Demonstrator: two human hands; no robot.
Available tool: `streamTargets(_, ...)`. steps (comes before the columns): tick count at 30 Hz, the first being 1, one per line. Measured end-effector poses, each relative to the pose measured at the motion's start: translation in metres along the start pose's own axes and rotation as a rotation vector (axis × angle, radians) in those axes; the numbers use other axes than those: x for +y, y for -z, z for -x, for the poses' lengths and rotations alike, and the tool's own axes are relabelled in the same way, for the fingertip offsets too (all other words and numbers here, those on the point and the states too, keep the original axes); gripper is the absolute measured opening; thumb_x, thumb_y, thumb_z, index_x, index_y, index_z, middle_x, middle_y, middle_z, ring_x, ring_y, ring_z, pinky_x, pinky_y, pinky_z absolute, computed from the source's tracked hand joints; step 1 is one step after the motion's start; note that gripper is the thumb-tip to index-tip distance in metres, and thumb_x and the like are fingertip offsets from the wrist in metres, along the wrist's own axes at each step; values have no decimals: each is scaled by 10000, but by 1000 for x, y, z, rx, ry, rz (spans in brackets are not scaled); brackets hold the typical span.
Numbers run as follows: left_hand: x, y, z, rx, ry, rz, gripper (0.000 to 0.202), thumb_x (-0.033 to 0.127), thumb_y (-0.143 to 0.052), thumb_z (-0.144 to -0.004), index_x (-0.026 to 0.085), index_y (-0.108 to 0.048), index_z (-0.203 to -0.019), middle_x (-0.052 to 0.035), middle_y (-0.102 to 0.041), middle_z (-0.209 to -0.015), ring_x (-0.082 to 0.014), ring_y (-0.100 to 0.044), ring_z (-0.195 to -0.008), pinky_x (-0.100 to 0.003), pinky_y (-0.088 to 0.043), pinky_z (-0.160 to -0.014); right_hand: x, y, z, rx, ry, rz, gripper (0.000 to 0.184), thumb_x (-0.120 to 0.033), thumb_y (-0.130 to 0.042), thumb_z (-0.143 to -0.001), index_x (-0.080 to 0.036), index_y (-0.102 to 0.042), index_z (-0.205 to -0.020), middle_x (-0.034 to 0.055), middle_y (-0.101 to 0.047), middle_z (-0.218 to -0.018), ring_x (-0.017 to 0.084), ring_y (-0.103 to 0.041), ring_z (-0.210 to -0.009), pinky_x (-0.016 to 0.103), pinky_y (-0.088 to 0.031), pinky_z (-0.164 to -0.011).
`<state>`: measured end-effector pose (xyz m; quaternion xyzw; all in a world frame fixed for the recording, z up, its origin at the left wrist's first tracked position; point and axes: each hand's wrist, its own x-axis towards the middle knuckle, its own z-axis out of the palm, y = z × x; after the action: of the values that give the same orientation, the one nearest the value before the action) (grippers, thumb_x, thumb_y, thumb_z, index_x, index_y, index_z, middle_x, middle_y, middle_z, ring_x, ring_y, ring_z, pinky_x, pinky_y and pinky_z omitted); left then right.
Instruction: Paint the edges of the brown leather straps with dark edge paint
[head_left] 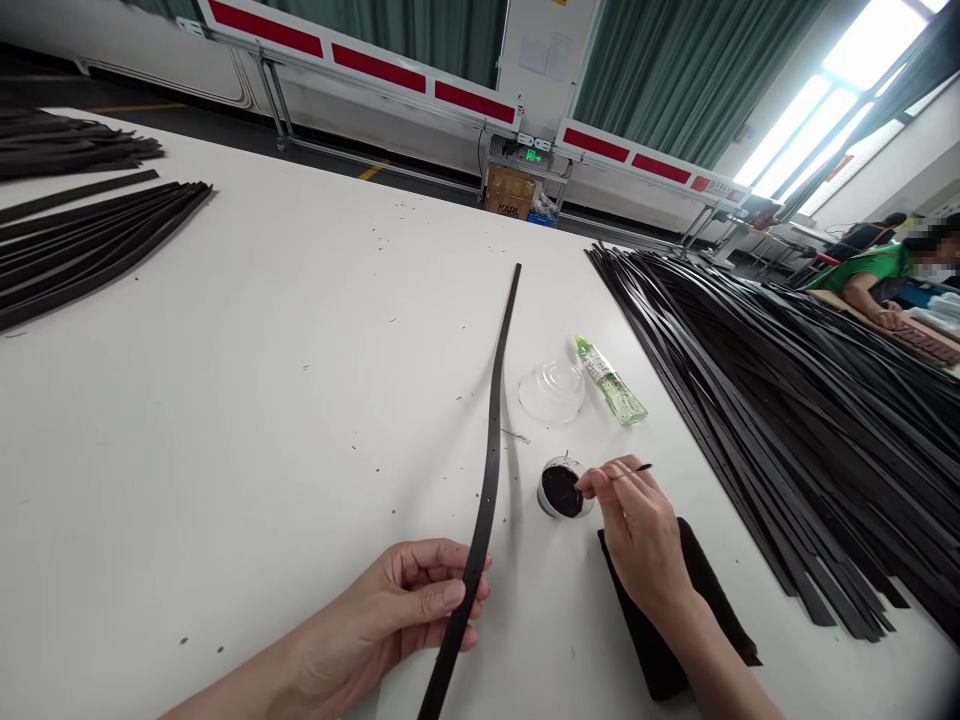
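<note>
My left hand (420, 600) pinches a long dark strap (491, 455) between thumb and fingers. The strap has small holes along it, and its far part rises in a curve over the white table. In my right hand (637, 530) is a thin stick with a dark end (637, 469), held in a pinch over a small clear cup (550, 508) of black liquid (561, 490). My fingers hide the stick's lower end, so I cannot see whether it touches the liquid. Beneath my right wrist lies a folded black cloth or pad (637, 640).
Beside the cup are a clear plastic lid (551, 392) and a green-labelled tube (611, 382). Dark straps lie piled on the right (750, 420) and in bundles on the left (97, 235). Small dark scraps dot the white table (262, 480). Another person (870, 280) sits at the far right.
</note>
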<state>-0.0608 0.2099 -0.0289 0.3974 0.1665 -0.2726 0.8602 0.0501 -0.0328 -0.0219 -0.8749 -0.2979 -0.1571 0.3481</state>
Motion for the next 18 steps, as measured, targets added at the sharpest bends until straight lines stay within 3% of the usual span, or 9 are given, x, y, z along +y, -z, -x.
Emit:
streamTargets(2,0,0,0,1,-7,1,186,219,-784,-775,165,-743,-947,-57,-700,-910,-152,-605,-839,-305,-570,-800,-7,6,1,58,-108,-76,331,-291,-376,-1043,-201,-602,-819,20,-621,-753,174,-560,-767,301,-443,-704)
streamTargets(6,-1,-1,0,1,-19,12,179,200,-782,-776,161,-739,-946,-57,-692,-914,-160,-608,-868,-325,-574,-820,-18,11,3,141,-459,-417,382,-426,-420,-1022,-198,-646,-814,24,-645,-763,163,-595,-735,284,-473,-699)
streamTargets(10,-2,-1,-1,-20,-46,35,199,179,-784,-772,145,-727,-960,-55,-685,-891,-146,-609,-826,-345,-578,-822,-29,5,9,95,-566,-651,384,-462,-460,-1000,-180,-668,-841,53,-662,-808,186,-618,-773,306,-486,-719)
streamTargets(14,-6,-1,-3,-35,-55,73,208,157,-797,-748,133,-716,-937,-61,-689,-878,-145,-627,-797,-349,-583,-800,-49,-2,20,79,-417,-634,341,-352,-428,-1027,-179,-663,-850,53,-663,-836,183,-624,-805,314,-475,-747)
streamTargets(18,-9,0,-6,-76,-62,88,184,142,-783,-757,130,-697,-919,-77,-702,-882,-149,-643,-799,-358,-579,-807,-66,-7,29,8,-11,-539,289,-130,-373,-1010,-159,-637,-897,54,-644,-834,172,-600,-809,346,-464,-768)
